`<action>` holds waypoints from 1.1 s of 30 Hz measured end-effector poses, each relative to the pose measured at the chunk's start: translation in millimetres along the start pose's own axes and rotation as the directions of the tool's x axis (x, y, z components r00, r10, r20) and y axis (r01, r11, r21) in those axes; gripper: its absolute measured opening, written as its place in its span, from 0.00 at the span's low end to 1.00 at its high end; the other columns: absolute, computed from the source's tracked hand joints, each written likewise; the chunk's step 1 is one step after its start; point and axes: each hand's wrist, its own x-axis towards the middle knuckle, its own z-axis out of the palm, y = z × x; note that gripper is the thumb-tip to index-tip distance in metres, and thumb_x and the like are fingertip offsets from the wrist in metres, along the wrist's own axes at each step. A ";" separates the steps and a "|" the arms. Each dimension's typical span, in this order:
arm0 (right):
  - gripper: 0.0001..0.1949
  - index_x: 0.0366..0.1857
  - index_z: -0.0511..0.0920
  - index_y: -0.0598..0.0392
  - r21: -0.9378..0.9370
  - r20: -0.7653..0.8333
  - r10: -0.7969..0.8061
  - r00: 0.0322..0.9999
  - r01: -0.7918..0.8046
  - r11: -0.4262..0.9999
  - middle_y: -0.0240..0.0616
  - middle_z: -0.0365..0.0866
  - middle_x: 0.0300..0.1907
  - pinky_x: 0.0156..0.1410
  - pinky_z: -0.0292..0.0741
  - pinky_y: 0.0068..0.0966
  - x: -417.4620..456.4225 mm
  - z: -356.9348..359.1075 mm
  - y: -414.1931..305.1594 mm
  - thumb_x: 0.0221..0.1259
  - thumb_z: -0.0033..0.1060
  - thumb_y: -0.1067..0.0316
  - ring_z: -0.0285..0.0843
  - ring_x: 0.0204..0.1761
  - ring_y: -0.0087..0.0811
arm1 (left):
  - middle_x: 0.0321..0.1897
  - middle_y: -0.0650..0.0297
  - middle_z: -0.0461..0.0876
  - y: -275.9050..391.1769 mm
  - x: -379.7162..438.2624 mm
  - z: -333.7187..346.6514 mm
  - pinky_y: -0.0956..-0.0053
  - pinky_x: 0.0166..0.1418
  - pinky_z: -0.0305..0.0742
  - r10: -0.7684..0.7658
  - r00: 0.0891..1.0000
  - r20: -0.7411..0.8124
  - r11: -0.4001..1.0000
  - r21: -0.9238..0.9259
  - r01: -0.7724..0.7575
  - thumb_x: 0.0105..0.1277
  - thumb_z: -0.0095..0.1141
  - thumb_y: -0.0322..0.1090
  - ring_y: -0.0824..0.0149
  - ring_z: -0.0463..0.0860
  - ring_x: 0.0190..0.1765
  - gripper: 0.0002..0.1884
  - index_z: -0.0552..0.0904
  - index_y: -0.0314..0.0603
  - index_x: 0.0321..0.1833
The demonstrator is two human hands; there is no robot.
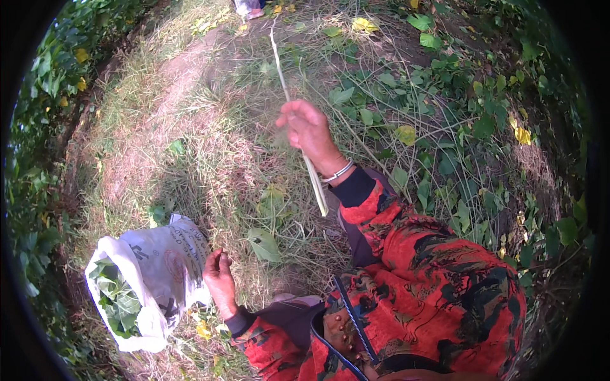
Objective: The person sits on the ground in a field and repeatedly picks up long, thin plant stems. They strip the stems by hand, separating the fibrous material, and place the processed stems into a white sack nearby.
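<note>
My right hand [307, 128], with a metal bangle at its wrist, grips a long pale stick [280, 71]. The stick's thin, crooked end points away from me. Its thicker end passes under my wrist and stops near my knee. To the left, lower down, is my left hand [220, 280], its fingers curled in towards the thumb and no object visible in it. Close beside that hand a white woven sack [164, 257] lies on its side, printed with writing. Its rolled mouth faces left, and large green leaves [119, 305] fill the opening.
Dry grass [228, 157] and bare soil cover the ground. A loose green leaf [263, 245] lies in front of my knees. Trailing vines [419, 100] spread over the right side, and leafy plants [35, 190] line the left. At the top edge another person's foot [255, 14] shows.
</note>
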 end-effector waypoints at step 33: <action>0.13 0.34 0.82 0.57 -0.942 -0.323 0.498 0.805 -0.324 -0.088 0.52 0.81 0.39 0.56 0.74 0.40 -345.7 -421.5 -5.7 0.50 0.56 0.60 0.77 0.47 0.53 | 0.46 0.57 0.75 372.9 -179.3 117.2 0.65 0.48 0.69 0.863 0.160 0.479 0.462 -0.877 0.131 0.61 0.60 0.37 0.60 0.73 0.45 0.11 0.76 0.46 0.43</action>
